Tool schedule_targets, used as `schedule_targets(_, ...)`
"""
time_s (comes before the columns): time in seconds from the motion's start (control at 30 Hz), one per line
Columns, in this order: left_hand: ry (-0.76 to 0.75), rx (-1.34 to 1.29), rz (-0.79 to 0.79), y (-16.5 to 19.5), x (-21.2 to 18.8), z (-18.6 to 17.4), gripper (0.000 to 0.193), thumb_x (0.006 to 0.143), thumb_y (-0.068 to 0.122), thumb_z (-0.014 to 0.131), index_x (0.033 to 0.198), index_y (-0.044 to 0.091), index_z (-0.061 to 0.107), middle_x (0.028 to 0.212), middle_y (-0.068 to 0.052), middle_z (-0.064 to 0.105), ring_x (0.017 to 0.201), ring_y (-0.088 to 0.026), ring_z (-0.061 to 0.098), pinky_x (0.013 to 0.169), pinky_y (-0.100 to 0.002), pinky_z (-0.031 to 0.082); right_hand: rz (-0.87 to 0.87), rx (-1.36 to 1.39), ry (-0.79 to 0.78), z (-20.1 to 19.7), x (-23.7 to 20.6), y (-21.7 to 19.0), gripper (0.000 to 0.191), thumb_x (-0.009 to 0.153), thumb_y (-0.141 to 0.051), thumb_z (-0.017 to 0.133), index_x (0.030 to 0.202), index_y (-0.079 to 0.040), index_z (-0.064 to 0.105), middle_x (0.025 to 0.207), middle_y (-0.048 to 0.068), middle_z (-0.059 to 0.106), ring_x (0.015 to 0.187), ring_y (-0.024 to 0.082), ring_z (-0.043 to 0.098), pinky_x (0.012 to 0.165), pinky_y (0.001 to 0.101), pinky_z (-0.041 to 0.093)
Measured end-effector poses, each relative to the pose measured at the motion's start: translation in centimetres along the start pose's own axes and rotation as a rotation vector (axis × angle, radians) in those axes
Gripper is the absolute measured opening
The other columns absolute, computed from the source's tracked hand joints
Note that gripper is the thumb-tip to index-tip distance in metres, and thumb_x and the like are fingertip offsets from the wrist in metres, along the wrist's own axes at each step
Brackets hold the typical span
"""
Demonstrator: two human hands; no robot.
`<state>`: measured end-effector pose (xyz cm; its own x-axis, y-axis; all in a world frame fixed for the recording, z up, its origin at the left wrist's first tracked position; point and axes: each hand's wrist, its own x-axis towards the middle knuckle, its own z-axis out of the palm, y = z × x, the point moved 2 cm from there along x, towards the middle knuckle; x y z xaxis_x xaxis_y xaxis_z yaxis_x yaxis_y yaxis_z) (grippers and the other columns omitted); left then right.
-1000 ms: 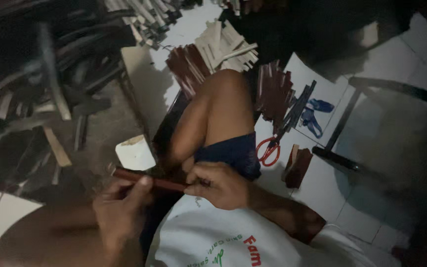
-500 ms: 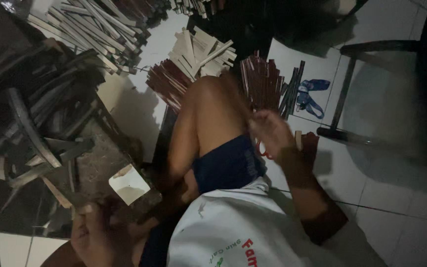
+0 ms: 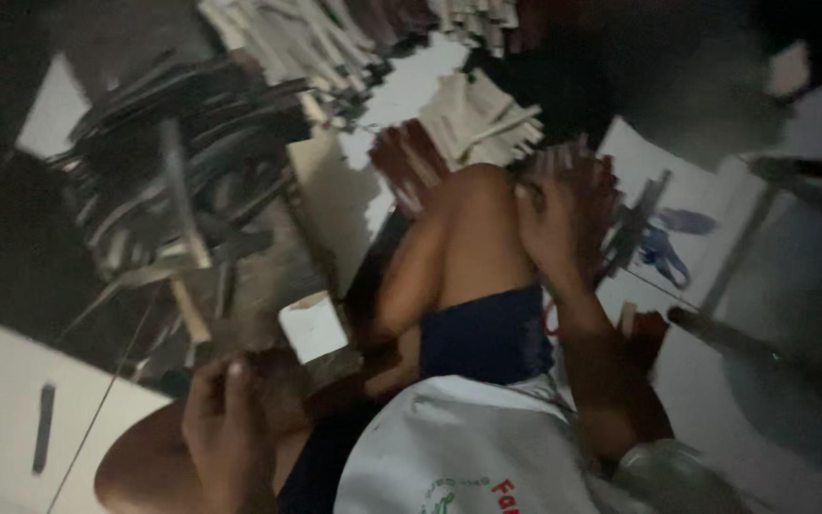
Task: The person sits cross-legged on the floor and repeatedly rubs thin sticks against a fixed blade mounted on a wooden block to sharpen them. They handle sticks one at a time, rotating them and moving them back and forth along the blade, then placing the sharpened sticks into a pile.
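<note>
My left hand (image 3: 230,419) is low at the left, beside my thigh, fingers curled around what looks like a thin brown strip (image 3: 349,366); blur hides the grip. My right hand (image 3: 558,214) reaches past my raised knee (image 3: 473,205). Its fingers are spread down onto a pile of reddish-brown strips (image 3: 596,186) on the floor. I cannot see any strip held in it.
A heap of dark strips (image 3: 183,209) lies at the left and pale strips (image 3: 478,119) lie beyond the knee. A small white block (image 3: 311,324) sits near my thigh. Blue sandals (image 3: 663,247) and a metal chair leg (image 3: 763,238) are on the right.
My right hand let go of the brown strip and moved away over the knee to the reddish strip pile. The left hand stayed low, and the view swung and blurred.
</note>
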<state>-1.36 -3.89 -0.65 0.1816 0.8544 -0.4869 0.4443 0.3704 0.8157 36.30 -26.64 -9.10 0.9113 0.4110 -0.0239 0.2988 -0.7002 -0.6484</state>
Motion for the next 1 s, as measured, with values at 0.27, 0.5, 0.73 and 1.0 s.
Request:
schedule_targets(0.27,0.009,0.084,0.118,3.3,1.7,-0.9,0.026,0.098,0.016,0.064,0.118,0.000,0.068,0.105,-0.009,0.074,0.096,-0.017,0.068,0.080,-0.031,0.054,-0.132,-0.418,-0.600,11.3,6.8,-15.3,0.026,0.106,-0.020,0.055,0.115,-0.003,0.070,0.118,0.024,0.068,0.110,0.043,0.064,0.092,0.0540,0.051)
schedule_targets(0.5,0.096,0.568,0.825,6.3,5.9,-1.5,0.037,0.094,0.014,0.071,0.126,-0.002,0.064,0.122,-0.022,0.063,0.109,-0.041,0.063,0.093,-0.047,0.052,-0.156,-0.534,-0.504,18.1,6.2,-17.9,0.046,0.093,-0.008,0.057,0.138,0.000,0.054,0.127,0.031,0.061,0.113,0.045,0.062,0.092,0.0546,0.052)
schedule_targets(0.73,0.151,0.799,0.845,5.2,6.7,-0.4,0.035,0.094,0.020,0.072,0.123,0.003,0.068,0.120,-0.016,0.062,0.103,-0.034,0.062,0.088,-0.045,0.050,-0.650,-0.614,-0.154,17.0,5.2,-19.5,0.037,0.112,-0.033,0.055,0.125,-0.001,0.066,0.128,0.023,0.065,0.124,0.039,0.062,0.114,0.0547,0.047)
schedule_targets(1.0,0.237,0.727,0.919,6.1,7.9,-0.7,0.035,0.091,0.028,0.075,0.116,0.004,0.068,0.119,-0.014,0.063,0.103,-0.034,0.063,0.089,-0.047,0.049,-0.348,-0.263,-0.237,16.4,5.0,-19.4,0.039,0.103,-0.034,0.057,0.112,0.003,0.059,0.110,0.031,0.065,0.101,0.047,0.063,0.084,0.0545,0.050)
